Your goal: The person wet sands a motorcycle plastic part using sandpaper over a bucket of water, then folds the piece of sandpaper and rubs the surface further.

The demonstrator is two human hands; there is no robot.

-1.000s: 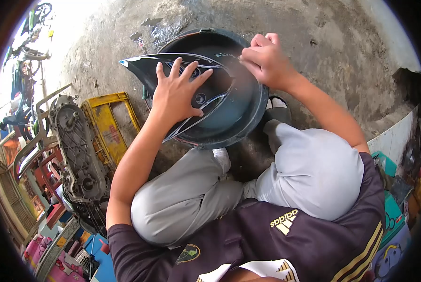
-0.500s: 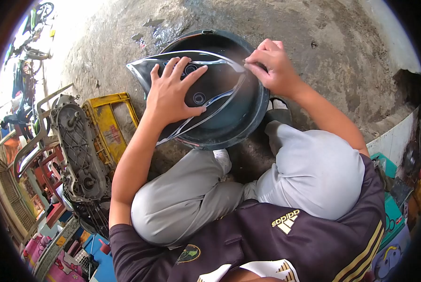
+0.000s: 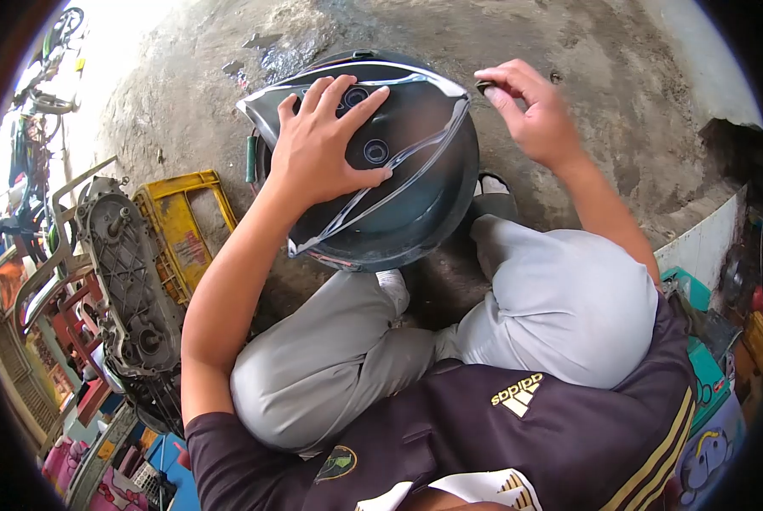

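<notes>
A dark V-shaped panel with a clear, shiny rim (image 3: 411,170) lies tilted over a round black basin (image 3: 433,234), its pointed end toward the right. Two round ringed openings show in its middle. My left hand (image 3: 326,149) rests on the panel with its fingers spread. Just right of the panel's tip, my right hand (image 3: 535,111) pinches a small dark piece (image 3: 484,86), apart from the panel. What the piece is cannot be made out. The basin holds cloudy water, partly hidden under the panel.
A yellow crate (image 3: 186,226) and a metal engine casing (image 3: 126,272) stand left of the basin. Motorcycles (image 3: 49,102) show at the far left. Green boxes (image 3: 707,375) are at the lower right. My knees flank the near side of the basin.
The panel has shifted right and turned slightly, with my left hand still spread on it. My right hand has moved right, off the panel's tip, and the dark piece now shows in its fingers.
</notes>
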